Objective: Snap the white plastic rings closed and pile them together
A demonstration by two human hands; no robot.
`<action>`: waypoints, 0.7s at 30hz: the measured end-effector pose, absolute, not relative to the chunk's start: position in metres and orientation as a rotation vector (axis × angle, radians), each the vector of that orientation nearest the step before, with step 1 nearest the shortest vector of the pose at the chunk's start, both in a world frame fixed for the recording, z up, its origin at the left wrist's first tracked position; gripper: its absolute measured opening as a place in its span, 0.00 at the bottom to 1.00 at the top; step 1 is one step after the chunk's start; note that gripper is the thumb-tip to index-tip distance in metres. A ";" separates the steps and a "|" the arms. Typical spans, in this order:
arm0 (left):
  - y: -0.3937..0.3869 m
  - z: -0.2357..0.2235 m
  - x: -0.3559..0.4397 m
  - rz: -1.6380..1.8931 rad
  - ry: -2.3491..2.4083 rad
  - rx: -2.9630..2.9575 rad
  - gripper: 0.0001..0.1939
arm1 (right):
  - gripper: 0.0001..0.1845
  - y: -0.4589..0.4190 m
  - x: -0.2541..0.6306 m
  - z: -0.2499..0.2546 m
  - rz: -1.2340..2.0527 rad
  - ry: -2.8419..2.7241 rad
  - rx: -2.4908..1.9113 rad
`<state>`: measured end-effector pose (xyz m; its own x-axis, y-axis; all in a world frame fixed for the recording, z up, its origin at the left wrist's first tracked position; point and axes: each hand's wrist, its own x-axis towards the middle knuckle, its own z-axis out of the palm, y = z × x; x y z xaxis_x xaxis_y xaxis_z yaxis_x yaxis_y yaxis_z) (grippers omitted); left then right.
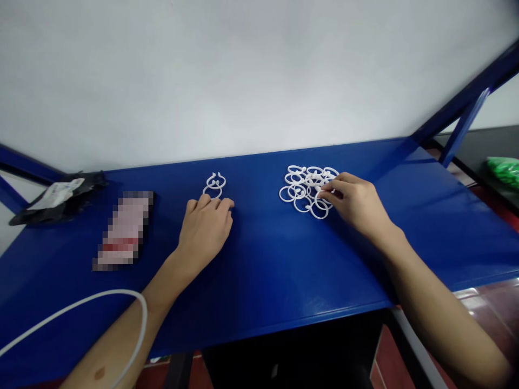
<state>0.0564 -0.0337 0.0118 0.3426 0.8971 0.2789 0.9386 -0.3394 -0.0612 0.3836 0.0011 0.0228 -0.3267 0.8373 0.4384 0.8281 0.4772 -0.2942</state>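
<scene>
A heap of several white plastic rings [305,190] lies on the blue table [267,259], right of the middle. My right hand [357,204] rests at the heap's right edge, thumb and forefinger pinched on one ring. Two linked white rings [214,185] lie left of the middle, near the back. My left hand [206,227] sits just in front of them, palm down with the fingers curled under and the knuckles close to the nearer ring. Whether they touch the ring I cannot tell.
A blurred pinkish flat object [124,229] lies left of my left hand. A black bag with a white label [59,201] sits at the far left back. A white cable [89,302] loops over my left forearm. Blue frame struts [462,108] rise at right.
</scene>
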 end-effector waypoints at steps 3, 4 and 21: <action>-0.034 0.016 0.059 -0.477 -1.750 -2.414 0.10 | 0.11 0.003 0.383 0.018 -0.005 -2.187 -1.343; -0.035 0.018 0.060 -0.552 -1.786 -2.427 0.10 | 0.11 0.003 0.383 0.017 -0.005 -2.178 -1.341; -0.037 0.027 0.070 -1.225 -2.099 -2.561 0.12 | 0.10 -0.008 0.367 0.033 -0.069 -1.998 -1.398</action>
